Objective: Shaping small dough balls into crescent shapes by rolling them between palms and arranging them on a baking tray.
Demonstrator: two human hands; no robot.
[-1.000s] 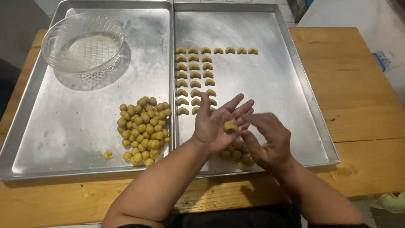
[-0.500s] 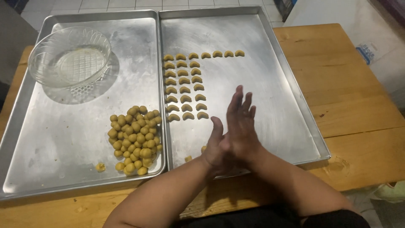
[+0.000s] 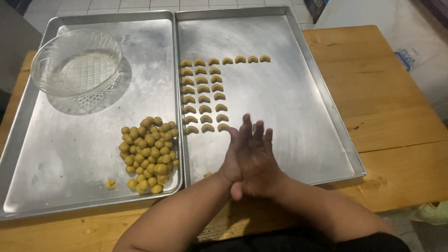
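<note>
My left hand (image 3: pixel 230 161) and my right hand (image 3: pixel 260 156) are pressed palm to palm, fingers pointing away from me, over the near part of the right metal tray (image 3: pixel 298 121). A small piece of yellow dough that lay between them earlier is hidden by the palms. Just beyond my fingertips lie rows of shaped crescent dough pieces (image 3: pixel 203 95). A heap of yellow dough balls (image 3: pixel 149 154) sits on the left metal tray (image 3: pixel 60 154), to the left of my left wrist.
A clear glass bowl (image 3: pixel 77 63) stands at the far left of the left tray. A dough crumb (image 3: pixel 110 184) lies near that tray's front edge. Both trays rest on a wooden table (image 3: pixel 387 121).
My hands were apart with a dough ball showing on the left palm. They have closed flat together over it, and the view has shifted slightly.
</note>
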